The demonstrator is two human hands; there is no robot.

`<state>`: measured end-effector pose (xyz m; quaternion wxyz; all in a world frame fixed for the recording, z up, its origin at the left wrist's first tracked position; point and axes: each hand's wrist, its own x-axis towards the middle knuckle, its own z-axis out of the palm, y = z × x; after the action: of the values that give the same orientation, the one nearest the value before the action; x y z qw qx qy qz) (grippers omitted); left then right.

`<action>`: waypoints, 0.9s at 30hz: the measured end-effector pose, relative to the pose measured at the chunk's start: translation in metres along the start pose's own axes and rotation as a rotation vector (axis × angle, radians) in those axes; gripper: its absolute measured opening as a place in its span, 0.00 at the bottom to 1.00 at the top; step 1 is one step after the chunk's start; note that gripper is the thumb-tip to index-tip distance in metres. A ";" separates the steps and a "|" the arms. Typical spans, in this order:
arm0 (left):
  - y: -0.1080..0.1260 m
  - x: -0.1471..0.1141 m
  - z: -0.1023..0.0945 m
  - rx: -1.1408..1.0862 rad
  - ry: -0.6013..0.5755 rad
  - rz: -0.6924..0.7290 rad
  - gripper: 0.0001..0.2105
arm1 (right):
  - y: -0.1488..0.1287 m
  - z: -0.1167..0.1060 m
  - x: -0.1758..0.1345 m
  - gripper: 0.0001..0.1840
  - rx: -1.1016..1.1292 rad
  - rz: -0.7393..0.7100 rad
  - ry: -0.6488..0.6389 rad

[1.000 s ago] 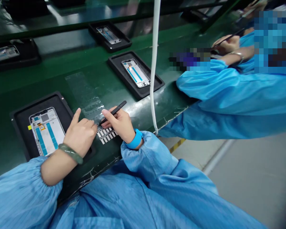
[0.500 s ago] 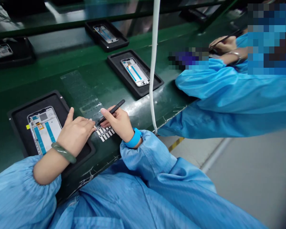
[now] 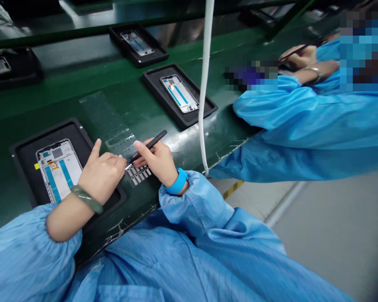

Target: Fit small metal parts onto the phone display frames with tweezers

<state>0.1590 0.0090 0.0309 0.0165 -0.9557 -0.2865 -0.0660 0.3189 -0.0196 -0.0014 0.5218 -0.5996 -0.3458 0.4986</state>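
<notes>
My right hand [image 3: 159, 161] grips black tweezers [image 3: 157, 139], tips pointing down and left to the fingertips of my left hand [image 3: 105, 170]. The left hand's thumb side is pinched at the corner of a transparent strip [image 3: 105, 119]; what it holds there, if anything, is hidden. Small pale stickers [image 3: 139, 175] in rows show on the strip's near end, just below the tweezers. Under my left forearm, a black tray [image 3: 22, 167] holds an opened phone body [image 3: 58, 161] with blue strips and a yellow tab, partly covered by the hand.
Another black tray [image 3: 184, 119] with a phone body [image 3: 180, 94] lies beyond my right hand; further trays stand behind. A white cable [image 3: 204, 96] hangs down to the bench edge. A co-worker's blue sleeve [image 3: 302, 109] rests at the right.
My hands stay almost in place at the strip's near end. The left hand's fingers have shifted slightly, and the view has moved a little.
</notes>
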 end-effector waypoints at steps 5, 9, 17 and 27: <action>-0.005 -0.007 0.001 -0.105 -0.023 -0.052 0.15 | 0.000 0.000 0.002 0.23 0.036 0.011 -0.010; -0.007 -0.012 0.003 -0.132 -0.029 -0.064 0.15 | 0.000 0.001 0.002 0.22 0.008 0.012 -0.020; -0.001 -0.019 -0.001 -0.185 -0.076 -0.056 0.15 | -0.002 0.004 0.001 0.20 -0.307 -0.113 -0.049; 0.003 -0.029 0.000 -0.190 -0.105 -0.005 0.15 | -0.009 0.006 0.008 0.16 -0.042 0.067 -0.106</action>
<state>0.1367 -0.0087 0.0268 -0.0893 -0.9544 -0.2817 -0.0427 0.3160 -0.0085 0.0061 0.4729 -0.5946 -0.3631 0.5394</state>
